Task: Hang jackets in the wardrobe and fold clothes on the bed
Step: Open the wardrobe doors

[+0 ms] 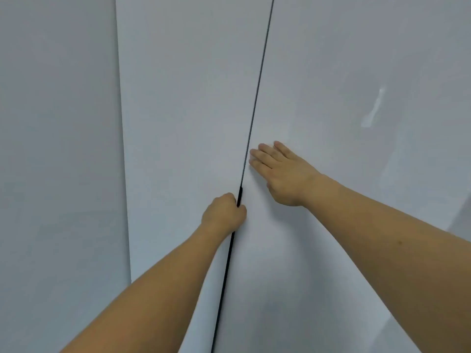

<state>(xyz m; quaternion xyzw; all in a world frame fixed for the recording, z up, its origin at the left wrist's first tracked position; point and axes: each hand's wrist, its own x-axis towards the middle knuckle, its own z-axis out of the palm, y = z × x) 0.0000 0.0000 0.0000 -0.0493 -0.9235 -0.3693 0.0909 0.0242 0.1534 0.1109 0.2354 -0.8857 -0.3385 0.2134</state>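
Our two bare forearms reach to the white wardrobe doors (183, 118); our left hand (224, 212) curls its fingers into the dark gap (254, 103) and grips the left door's edge, while our right hand (283, 174) lies flat with straight fingers on the right door (344, 85). We see no jackets and no bed, so we judge the task is near its start, and the hanging and folding are left.
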